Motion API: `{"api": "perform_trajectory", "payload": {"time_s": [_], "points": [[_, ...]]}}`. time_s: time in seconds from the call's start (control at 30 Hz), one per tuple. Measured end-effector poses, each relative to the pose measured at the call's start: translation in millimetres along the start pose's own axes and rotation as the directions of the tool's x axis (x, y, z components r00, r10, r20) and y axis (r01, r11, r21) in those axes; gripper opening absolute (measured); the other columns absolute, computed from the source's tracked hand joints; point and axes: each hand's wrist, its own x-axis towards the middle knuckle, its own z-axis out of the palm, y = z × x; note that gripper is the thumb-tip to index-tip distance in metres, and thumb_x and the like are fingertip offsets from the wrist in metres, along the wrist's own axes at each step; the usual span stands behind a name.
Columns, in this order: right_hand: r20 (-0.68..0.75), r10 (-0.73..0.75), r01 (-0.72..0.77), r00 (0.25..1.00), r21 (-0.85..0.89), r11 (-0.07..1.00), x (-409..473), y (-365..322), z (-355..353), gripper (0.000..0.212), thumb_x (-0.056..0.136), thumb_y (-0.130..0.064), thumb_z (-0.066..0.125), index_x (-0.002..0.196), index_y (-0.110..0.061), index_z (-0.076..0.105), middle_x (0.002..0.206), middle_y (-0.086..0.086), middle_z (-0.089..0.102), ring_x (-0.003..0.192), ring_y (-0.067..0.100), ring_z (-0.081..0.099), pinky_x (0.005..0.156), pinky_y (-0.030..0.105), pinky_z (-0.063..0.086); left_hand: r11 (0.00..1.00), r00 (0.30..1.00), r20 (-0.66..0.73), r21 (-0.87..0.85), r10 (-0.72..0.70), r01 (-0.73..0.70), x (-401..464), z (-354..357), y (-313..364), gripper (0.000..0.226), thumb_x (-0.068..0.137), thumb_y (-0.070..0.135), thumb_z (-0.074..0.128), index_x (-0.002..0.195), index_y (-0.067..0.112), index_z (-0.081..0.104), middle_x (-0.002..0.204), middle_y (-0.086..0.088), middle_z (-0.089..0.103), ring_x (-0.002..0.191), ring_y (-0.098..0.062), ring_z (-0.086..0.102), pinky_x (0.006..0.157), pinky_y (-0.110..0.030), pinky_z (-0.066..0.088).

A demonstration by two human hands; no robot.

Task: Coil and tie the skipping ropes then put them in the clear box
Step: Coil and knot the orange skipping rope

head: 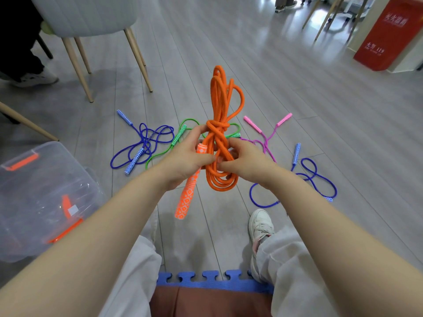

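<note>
- Grey plank floor (pixel 286 92) carried loose blue, green and pink skipping ropes.
- Left hand (pixel 185 159) and right hand (pixel 245 161) each clamped their grip on a coiled orange woven skipping rope (pixel 219 106), mid-knot.
- Next, probably: tighten it, then reach left to the clear plastic box (pixel 43 179).

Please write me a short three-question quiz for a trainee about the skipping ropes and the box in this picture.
1. True or false: the orange rope lies loose on the floor.
2. Which rope on the floor lies farthest to the person's right? A) green rope B) pink rope C) a blue rope
3. On which side of the person does the clear box stand, and can you see any rope in it?

Key
1. False: both the left hand and the right hand grip it, coiled and knotted, above the floor.
2. C.
3. On the person's left; no rope is visible in it.
</note>
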Motion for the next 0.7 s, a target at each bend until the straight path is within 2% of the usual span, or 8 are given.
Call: {"api": "perform_trajectory", "payload": {"time_s": [0.07, 0.13, 0.27, 0.33, 0.4, 0.53, 0.6, 0.7], "points": [[0.002, -0.034, 0.034, 0.999, -0.091, 0.995, 0.8, 1.8, 2.7, 0.018, 0.083, -0.015, 0.068, 0.096, -0.023, 0.059, 0.08, 0.001, 0.066, 0.07, 0.013, 0.066, 0.063, 0.026, 0.055, 0.998, 1.0, 0.007, 0.069, -0.005, 0.004, 0.9, -1.7, -3.8, 0.066, 0.081, -0.011, 0.058, 0.13, 0.033, 0.051, 0.108, -0.014, 0.068, 0.092, -0.023, 0.069, 0.071, -0.034, 0.059], [0.013, -0.037, 0.038, 0.999, -0.151, 0.988, 2.2, 6.1, 7.3, 0.013, 0.084, -0.012, 0.064, 0.085, -0.022, 0.056, 0.073, -0.003, 0.063, 0.063, 0.009, 0.064, 0.057, 0.023, 0.052, 0.995, 0.998, 0.04, 0.087, -0.053, 0.049, 0.3, -0.7, -6.6, 0.062, 0.084, -0.007, 0.057, 0.13, 0.034, 0.051, 0.108, -0.015, 0.069, 0.087, -0.02, 0.069, 0.07, -0.031, 0.059], [0.018, -0.021, 0.025, 1.0, -0.3, 0.953, 5.4, 15.1, 16.0, 0.005, 0.086, -0.014, 0.06, 0.09, -0.012, 0.057, 0.078, 0.002, 0.063, 0.072, 0.02, 0.062, 0.066, 0.037, 0.052, 0.994, 0.994, 0.098, 0.097, -0.056, 0.047, -3.6, 7.3, -12.1, 0.059, 0.084, 0.004, 0.07, 0.131, 0.035, 0.05, 0.112, -0.006, 0.069, 0.098, -0.021, 0.069, 0.082, -0.039, 0.057], [0.016, -0.018, 0.023, 1.0, -0.33, 0.944, 6.4, 17.0, 16.7, 0.005, 0.087, -0.015, 0.057, 0.09, -0.011, 0.056, 0.078, 0.002, 0.061, 0.072, 0.021, 0.059, 0.06, 0.032, 0.046, 0.993, 0.998, 0.042, 0.116, -0.036, 0.031, -3.0, 8.6, -13.6, 0.056, 0.084, 0.006, 0.072, 0.125, 0.039, 0.053, 0.107, -0.001, 0.07, 0.094, -0.017, 0.069, 0.078, -0.035, 0.058], [0.016, -0.033, 0.036, 0.999, -0.319, 0.947, 5.3, 15.4, 15.3, 0.005, 0.09, -0.016, 0.056, 0.085, -0.015, 0.054, 0.072, -0.003, 0.058, 0.066, 0.014, 0.056, 0.055, 0.026, 0.04, 0.992, 0.999, 0.026, 0.123, -0.041, 0.037, -0.9, 7.8, -13.4, 0.052, 0.086, 0.006, 0.069, 0.12, 0.042, 0.053, 0.107, -0.004, 0.069, 0.088, -0.016, 0.067, 0.074, -0.032, 0.058], [-0.031, -0.053, 0.041, 0.998, -0.304, 0.952, 4.8, 17.0, 17.4, 0.006, 0.09, -0.023, 0.059, 0.087, -0.018, 0.06, 0.077, 0.001, 0.064, 0.073, 0.02, 0.061, 0.066, 0.034, 0.05, 0.978, 0.997, 0.008, 0.194, -0.073, 0.07, 1.1, 5.9, -14.6, 0.05, 0.087, 0.007, 0.062, 0.126, 0.036, 0.053, 0.111, -0.007, 0.065, 0.08, -0.014, 0.06, 0.072, -0.034, 0.056], [-0.071, -0.046, 0.024, 0.996, -0.282, 0.959, 6.1, 18.6, 19.5, 0.003, 0.088, -0.023, 0.059, 0.088, -0.024, 0.063, 0.074, -0.003, 0.061, 0.075, 0.02, 0.06, 0.066, 0.035, 0.049, 0.988, 0.995, 0.001, 0.124, -0.095, 0.094, 2.0, 7.4, -12.9, 0.047, 0.088, 0.003, 0.055, 0.127, 0.03, 0.054, 0.1, -0.01, 0.066, 0.077, -0.015, 0.061, 0.073, -0.034, 0.055], [-0.117, -0.014, -0.012, 0.993, -0.226, 0.974, 8.8, 15.6, 17.8, 0.018, 0.085, -0.022, 0.056, 0.098, -0.028, 0.067, 0.077, -0.005, 0.061, 0.076, 0.019, 0.058, 0.065, 0.033, 0.047, 0.984, 0.989, -0.041, -0.118, -0.14, 0.134, 5.9, 5.6, -7.7, 0.043, 0.088, -0.002, 0.047, 0.121, 0.022, 0.06, 0.075, -0.003, 0.061, 0.066, -0.017, 0.059, 0.074, -0.038, 0.049]]}}
